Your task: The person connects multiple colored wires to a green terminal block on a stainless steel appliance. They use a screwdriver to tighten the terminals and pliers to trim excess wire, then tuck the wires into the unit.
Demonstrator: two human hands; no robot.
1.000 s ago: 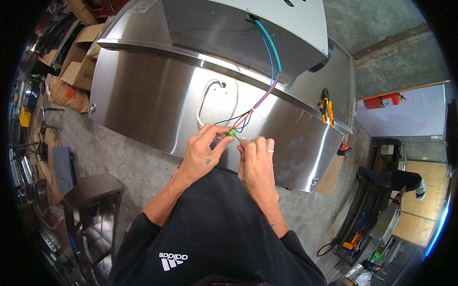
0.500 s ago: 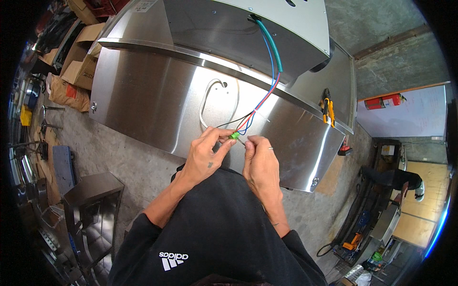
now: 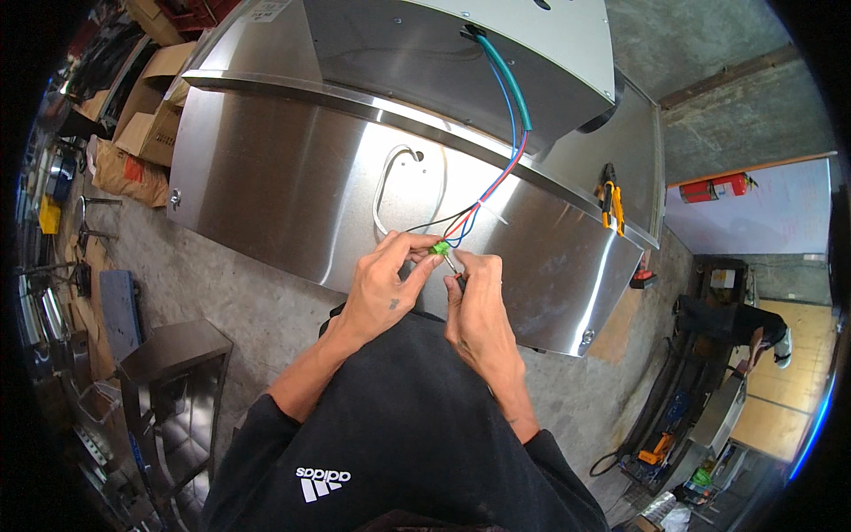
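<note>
A small green terminal connector [image 3: 440, 249] is pinched between the thumb and fingers of my left hand [image 3: 385, 279]. Red, blue and black wires [image 3: 482, 200] run into it from a teal cable sleeve [image 3: 511, 78], which comes out of a hole in the metal housing above. My right hand [image 3: 481, 306] is closed round a small screwdriver [image 3: 459, 280] with a dark handle. Its thin metal shaft slants up to the green connector, and its tip seems to touch it. A white cable [image 3: 381, 188] loops from a hole in the steel panel to near my left fingers.
The steel panel [image 3: 266, 168] spans the area in front of me. Yellow-and-black pliers [image 3: 611, 200] lie on its right edge. Cardboard boxes [image 3: 152, 129] stand at left, a steel part [image 3: 173, 372] on the floor below them. Another person [image 3: 740, 324] bends over at far right.
My right hand has turned and its grip has shifted, so more of the screwdriver's shaft and handle shows. The connector and wires have moved slightly right. The other person has shifted a little.
</note>
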